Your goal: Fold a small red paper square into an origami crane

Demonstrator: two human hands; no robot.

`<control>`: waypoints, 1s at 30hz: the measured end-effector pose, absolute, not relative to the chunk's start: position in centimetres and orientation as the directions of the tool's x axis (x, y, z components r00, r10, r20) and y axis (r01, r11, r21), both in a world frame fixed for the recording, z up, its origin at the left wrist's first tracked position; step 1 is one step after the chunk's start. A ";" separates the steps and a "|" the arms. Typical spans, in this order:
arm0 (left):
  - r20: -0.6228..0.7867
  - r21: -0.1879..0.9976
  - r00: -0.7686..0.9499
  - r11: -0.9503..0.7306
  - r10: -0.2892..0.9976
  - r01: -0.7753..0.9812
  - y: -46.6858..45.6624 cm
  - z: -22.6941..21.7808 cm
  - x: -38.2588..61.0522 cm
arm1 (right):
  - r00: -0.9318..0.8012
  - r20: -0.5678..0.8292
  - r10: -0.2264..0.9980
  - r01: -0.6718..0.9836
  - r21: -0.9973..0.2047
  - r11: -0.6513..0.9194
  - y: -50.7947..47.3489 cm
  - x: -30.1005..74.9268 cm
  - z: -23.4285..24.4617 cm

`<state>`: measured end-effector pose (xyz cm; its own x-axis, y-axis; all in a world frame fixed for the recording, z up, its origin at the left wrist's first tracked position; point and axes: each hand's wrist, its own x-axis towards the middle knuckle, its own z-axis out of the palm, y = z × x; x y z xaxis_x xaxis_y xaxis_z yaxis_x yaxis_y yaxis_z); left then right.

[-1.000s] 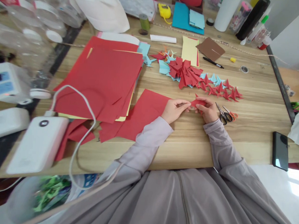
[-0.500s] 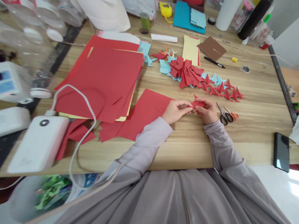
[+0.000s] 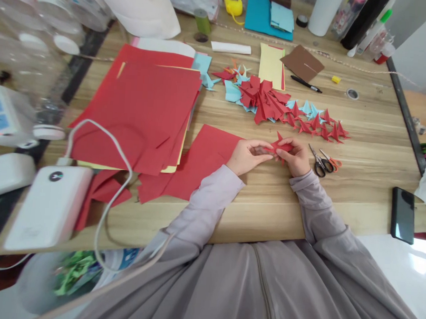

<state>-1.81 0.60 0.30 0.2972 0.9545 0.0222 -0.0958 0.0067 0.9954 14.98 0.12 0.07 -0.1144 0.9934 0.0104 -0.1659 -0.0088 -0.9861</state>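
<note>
Between my hands is a small red origami crane, with pointed tips sticking up and down and part of it covered by fingers. My left hand pinches its left side between thumb and fingers. On the other side, my right hand grips it with thumb and fingertips. A large red paper sheet lies beside my left wrist. Just right of my right hand are black-handled scissors and orange-handled scissors. Beyond my hands spreads a pile of folded red pieces and light blue folded pieces.
A stack of red paper fills the left side. Nearby sits a white power bank with a looping cable. A black pen, brown paper and yellow tape measure lie farther back. At right is a phone.
The red paper crane has turned and spread between my fingers, with more of its pointed tips now showing. Both hands stay nearly in place, and the camera view has shifted slightly.
</note>
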 end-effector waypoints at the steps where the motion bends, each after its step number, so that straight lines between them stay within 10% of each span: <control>1: 0.027 0.996 0.298 0.001 0.954 -0.092 0.6 0.3 -1.9 | -0.112 0.007 0.994 -0.167 -0.986 -0.012 0.1 15.0 0.1; 30: 0.098 0.993 0.293 -0.114 0.951 0.038 1.1 0.1 -2.7 | -0.188 0.020 0.982 -0.045 -0.999 0.011 0.0 14.8 0.8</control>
<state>-2.68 1.10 0.14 0.2931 0.9510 0.0981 0.0376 -0.1140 0.9928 14.81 0.05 0.84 -0.1876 0.9820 0.0197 -0.0452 0.0114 -0.9989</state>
